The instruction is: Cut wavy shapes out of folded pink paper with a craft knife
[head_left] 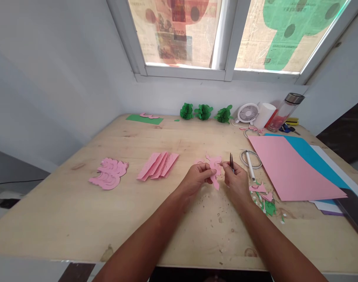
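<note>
Pink cut-paper piece with wavy edges (214, 181) is in the left hand (200, 174), just above the pale wooden tabletop (79, 219), front and centre. Left thumb and fingers clamped together on it. Long axis runs roughly front-to-back; narrow end points at the person, slightly right, wider lobed end points at the window wall. Right hand (235, 178) is closed around dark-bladed scissors (231, 159), blades pointing away from the person, just right of the piece; can't tell if right fingertips touch the paper. Only obvious container: clear cylindrical bottle with metal lid (284, 113), back right, reddish pink showing low down; can't tell if that's inside or seen through. Left of the hands: pleated pink paper strips (158, 166), then stacked pink scalloped cutouts (110, 174). Right: white pen-like stick (250, 166) across a grey ring, loose green-pink-white paper scraps (268, 206) nearer the person, large pink paper sheet (287, 168) beyond.
</note>
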Demonstrator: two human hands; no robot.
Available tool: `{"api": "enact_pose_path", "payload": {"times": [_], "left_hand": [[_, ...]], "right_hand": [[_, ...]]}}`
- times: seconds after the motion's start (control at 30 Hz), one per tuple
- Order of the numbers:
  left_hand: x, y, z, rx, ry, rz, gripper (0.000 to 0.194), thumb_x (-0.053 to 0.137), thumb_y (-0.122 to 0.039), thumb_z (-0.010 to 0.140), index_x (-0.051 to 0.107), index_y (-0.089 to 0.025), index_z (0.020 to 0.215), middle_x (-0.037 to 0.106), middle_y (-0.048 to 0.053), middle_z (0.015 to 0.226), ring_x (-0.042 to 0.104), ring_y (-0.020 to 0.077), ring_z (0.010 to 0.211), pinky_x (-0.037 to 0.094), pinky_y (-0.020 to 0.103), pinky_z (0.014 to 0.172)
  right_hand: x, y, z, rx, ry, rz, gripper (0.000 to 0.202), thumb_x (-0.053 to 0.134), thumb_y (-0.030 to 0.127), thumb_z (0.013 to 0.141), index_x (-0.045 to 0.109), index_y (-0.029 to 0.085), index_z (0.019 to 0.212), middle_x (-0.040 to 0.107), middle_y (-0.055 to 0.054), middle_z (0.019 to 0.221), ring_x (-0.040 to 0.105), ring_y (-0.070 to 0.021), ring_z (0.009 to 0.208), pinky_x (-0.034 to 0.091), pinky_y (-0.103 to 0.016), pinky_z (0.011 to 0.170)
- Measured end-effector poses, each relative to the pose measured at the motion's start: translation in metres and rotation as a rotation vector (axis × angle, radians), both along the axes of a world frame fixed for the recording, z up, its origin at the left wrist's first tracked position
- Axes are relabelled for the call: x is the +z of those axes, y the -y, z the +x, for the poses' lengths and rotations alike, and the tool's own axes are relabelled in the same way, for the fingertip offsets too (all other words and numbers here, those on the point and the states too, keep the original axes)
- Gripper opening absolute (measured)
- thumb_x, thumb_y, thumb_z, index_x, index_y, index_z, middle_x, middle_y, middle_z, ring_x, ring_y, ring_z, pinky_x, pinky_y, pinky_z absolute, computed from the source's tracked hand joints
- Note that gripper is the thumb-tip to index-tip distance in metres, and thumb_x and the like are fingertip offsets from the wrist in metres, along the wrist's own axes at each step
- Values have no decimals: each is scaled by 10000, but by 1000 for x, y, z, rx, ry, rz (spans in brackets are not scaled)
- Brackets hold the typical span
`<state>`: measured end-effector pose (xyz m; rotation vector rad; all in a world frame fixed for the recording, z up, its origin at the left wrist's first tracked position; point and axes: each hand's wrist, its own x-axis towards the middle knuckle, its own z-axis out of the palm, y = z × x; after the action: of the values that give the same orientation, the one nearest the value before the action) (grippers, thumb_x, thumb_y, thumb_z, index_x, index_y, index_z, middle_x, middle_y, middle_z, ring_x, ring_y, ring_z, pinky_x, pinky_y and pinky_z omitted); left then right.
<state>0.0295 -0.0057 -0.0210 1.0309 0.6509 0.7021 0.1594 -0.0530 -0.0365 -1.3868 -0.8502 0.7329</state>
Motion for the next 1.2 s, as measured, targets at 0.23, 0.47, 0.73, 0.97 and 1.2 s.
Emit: {"api": "enact_pose_path", "payload": {"times": [0.23, 0.47, 0.73, 0.97, 1.2], "left_hand": [[0, 3, 2, -57, -82, 43, 206, 663, -305, 680, 575, -135, 603, 572, 12, 560, 504, 97, 517, 373, 241, 564], [-2, 1, 2, -24, -60, 31, 199, 676, -294, 672, 577, -134, 607, 568, 13, 577, 508, 97, 521, 388, 242, 564], [1, -3, 0, 160, 49, -32, 216, 692, -297, 653, 557, -140, 594, 544, -3, 597, 495, 89, 547, 410, 239, 575], [4, -1, 1, 297, 49, -11, 244, 700, -291, 639, 514, -150, 569, 498, -40, 562, 464, 66, 519, 395, 215, 558], [7, -1, 1, 258, 33, -1, 213, 688, -301, 640, 546, -148, 596, 538, -22, 573, 490, 76, 523, 400, 228, 562]], "right_hand": [[6, 2, -2, -12, -107, 48, 252, 598, 411, 746, 551, 165, 713, 318, 79, 492, 245, -73, 412, 191, -218, 383], [5, 2, -2, 29, -153, 25, 232, 616, 382, 740, 583, 152, 758, 299, 82, 490, 230, -70, 419, 167, -216, 386], [4, 3, -5, 159, -50, 2, 240, 590, 398, 746, 607, 159, 735, 355, 58, 494, 281, -86, 430, 207, -226, 401], [6, 5, -7, 283, 81, -66, 219, 585, 364, 743, 575, 158, 670, 390, 44, 537, 314, -95, 483, 244, -234, 454], [3, 3, -5, 239, 151, -102, 177, 577, 320, 726, 548, 163, 651, 393, 45, 543, 314, -100, 500, 250, -233, 476]]}}
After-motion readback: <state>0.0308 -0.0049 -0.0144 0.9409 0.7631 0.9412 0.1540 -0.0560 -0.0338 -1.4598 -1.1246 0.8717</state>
